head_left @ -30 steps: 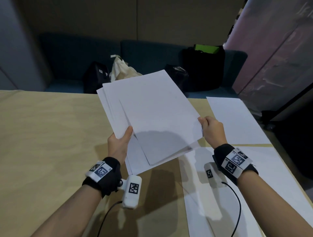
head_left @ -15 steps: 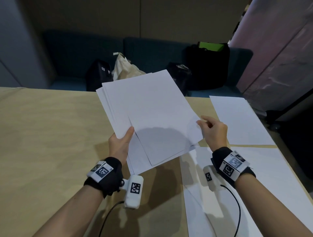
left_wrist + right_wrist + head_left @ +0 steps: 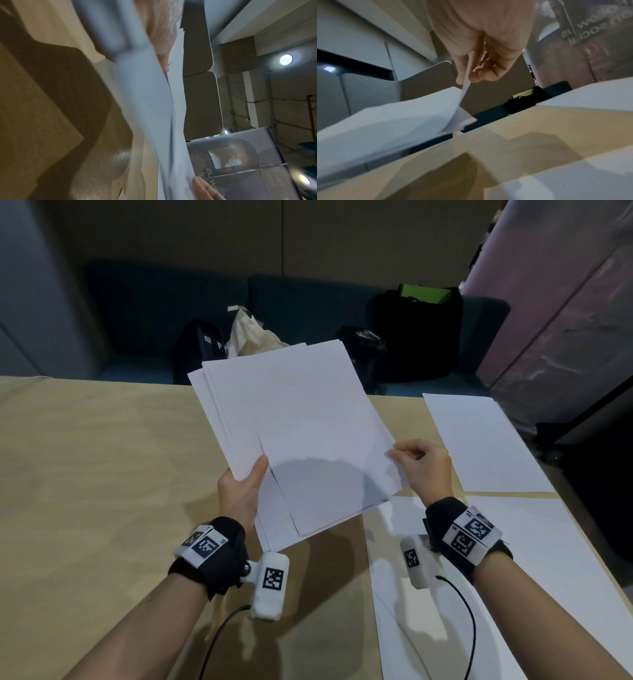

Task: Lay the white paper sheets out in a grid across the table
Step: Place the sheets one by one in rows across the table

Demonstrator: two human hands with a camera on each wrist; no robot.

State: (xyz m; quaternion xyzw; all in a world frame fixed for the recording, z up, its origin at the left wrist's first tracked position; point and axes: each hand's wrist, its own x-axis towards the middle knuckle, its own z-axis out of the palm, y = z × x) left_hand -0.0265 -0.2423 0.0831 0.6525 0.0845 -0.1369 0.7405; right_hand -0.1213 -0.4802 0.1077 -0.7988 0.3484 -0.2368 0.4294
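My left hand [image 3: 241,494] grasps a fanned stack of white paper sheets [image 3: 291,436] by its lower left edge, thumb on top and the remaining fingers beneath; the stack is raised above the surface [image 3: 96,481], tilted toward me, over the middle of the far half. In the left wrist view the thumb [image 3: 163,40] presses on the upper face of the stack [image 3: 154,108]. My right hand [image 3: 423,467] sits at the stack's right edge and pinches the top sheet [image 3: 329,446] between thumb and forefinger; in the right wrist view the pinched sheet [image 3: 419,117] curves up from the stack to the fingertips [image 3: 462,79].

Two sheets already lie flat on the surface: one sheet [image 3: 479,440] at the far right corner, and a second sheet [image 3: 548,594] along the right edge nearer to me, beneath my right forearm. A narrow strip of bare surface separates them.

Beyond the far edge, a dark sofa [image 3: 308,302] carries a cream tote bag [image 3: 250,337] and several black bags [image 3: 418,333].
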